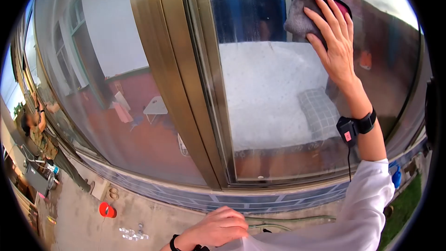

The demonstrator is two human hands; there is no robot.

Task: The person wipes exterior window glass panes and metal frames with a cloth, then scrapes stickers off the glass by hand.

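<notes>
High on the right window pane [274, 97], my right hand [337, 42] presses a folded grey cleaning cloth [302, 16] with a dark edge and a pinkish-red side against the glass. Its fingers lie spread over the cloth. A black strap with a small box [355, 128] and a cord circles that wrist. Low in front of me, my left hand [220, 227] is closed, its fingers curled at the white shirt [316, 232], which seems pinched there. The fingertips are partly hidden.
A bronze window frame [179, 79] divides the panes above blue tiles [186, 197]. On the ground are a red bucket [107, 210], plastic bottles [134, 234], slippers [114, 193] and a hose [288, 218]. Another person [44, 142] stands at the far-left windows, arm raised.
</notes>
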